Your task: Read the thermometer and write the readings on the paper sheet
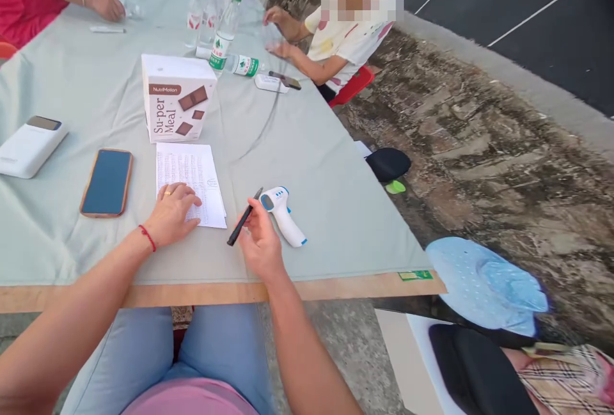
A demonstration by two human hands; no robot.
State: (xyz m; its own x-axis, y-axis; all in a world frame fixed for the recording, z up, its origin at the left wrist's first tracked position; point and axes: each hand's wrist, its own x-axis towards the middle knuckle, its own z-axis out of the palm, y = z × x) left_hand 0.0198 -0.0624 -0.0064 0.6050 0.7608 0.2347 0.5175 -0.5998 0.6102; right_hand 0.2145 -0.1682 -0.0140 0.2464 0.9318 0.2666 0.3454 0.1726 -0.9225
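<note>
My left hand (171,213) lies flat on a sheet of paper (192,175) covered in small writing, pressing its lower left corner to the table. My right hand (259,239) holds a black pen (244,218) tilted up to the right, just off the paper's right edge. A white and blue infrared thermometer (284,212) lies on the cloth right beside that hand. A white "Su-per Meal" box (175,98) stands upright behind the paper.
A phone (106,182) in an orange case and a white power bank (29,145) lie left of the paper. Water bottles (221,34) stand farther back. Another person's hands (103,2) rest at far left; a seated person (345,38) is at the right edge. The table edge (336,287) runs near me.
</note>
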